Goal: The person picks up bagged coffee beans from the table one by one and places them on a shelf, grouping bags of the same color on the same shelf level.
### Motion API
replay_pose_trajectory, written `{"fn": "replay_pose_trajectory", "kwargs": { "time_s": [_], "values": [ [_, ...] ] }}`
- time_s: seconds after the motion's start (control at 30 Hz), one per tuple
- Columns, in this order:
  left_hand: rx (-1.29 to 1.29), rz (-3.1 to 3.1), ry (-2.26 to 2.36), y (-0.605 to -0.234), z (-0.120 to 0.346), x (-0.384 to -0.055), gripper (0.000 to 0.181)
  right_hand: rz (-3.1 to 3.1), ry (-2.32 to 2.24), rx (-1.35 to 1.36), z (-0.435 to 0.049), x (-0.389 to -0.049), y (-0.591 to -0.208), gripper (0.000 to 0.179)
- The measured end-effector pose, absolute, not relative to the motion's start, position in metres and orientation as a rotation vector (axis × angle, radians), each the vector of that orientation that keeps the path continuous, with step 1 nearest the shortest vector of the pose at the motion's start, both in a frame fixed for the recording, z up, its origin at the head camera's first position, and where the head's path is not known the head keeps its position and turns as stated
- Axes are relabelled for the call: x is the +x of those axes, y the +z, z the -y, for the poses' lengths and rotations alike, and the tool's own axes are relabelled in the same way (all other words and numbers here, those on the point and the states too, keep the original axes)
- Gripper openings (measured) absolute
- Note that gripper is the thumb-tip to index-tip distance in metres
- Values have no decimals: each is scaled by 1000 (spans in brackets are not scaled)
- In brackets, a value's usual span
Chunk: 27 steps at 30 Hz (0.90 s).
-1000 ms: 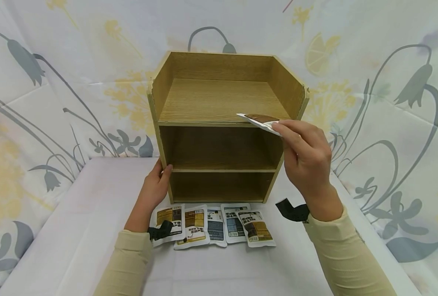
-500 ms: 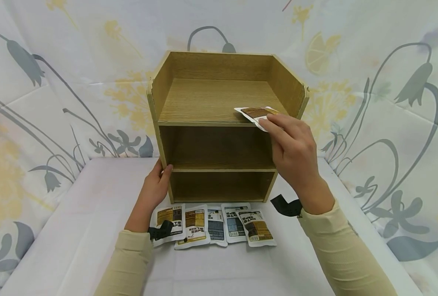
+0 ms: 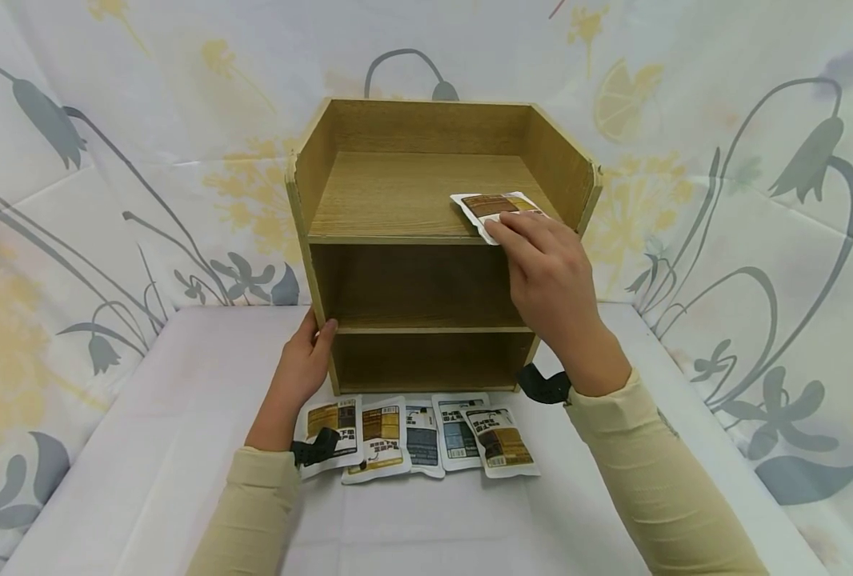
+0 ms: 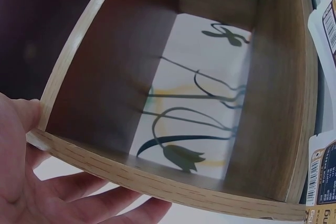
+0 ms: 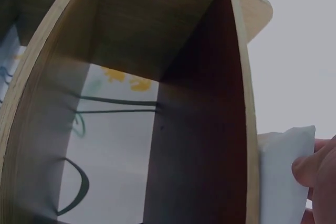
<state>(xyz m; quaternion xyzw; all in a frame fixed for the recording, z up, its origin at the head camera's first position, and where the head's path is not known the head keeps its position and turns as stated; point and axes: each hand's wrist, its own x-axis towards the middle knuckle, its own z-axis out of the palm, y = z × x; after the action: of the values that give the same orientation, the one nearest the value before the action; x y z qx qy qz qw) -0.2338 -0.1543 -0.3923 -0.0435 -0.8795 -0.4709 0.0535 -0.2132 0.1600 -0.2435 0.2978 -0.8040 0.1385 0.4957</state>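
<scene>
A small wooden shelf unit [image 3: 398, 192] with a raised-edge top and two compartments below stands on the table. My left hand [image 3: 302, 360] grips its left side panel, thumb at the front edge and fingers along the outer face, as the left wrist view shows. Between thumb and fingers my right hand [image 3: 552, 276] pinches a white pouch [image 3: 491, 206] with a brown and yellow label. That pouch lies over the front right part of the top board, label up, its near end by the front edge. Its plain white underside [image 5: 283, 177] shows in the right wrist view.
Several similar pouches [image 3: 381, 432] lie in an overlapping row on the white-covered table [image 3: 412, 528], just in front of the shelf. The rightmost pouch [image 3: 500, 444] is tilted. A floral cloth [image 3: 686, 160] hangs behind and at both sides.
My right hand has moved left and farther back with the pouch, from the right front edge to over the top board. The pouch has turned flatter, showing more label. My left hand stays put.
</scene>
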Motion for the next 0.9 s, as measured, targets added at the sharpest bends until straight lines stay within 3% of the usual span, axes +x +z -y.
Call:
{"fn": "replay_pose_trajectory", "kwargs": {
  "time_s": [0.9],
  "values": [
    [-129, 2677, -1425, -392, 154, -234, 68, 2063, 301, 628, -148, -246, -235, 31]
  ]
}}
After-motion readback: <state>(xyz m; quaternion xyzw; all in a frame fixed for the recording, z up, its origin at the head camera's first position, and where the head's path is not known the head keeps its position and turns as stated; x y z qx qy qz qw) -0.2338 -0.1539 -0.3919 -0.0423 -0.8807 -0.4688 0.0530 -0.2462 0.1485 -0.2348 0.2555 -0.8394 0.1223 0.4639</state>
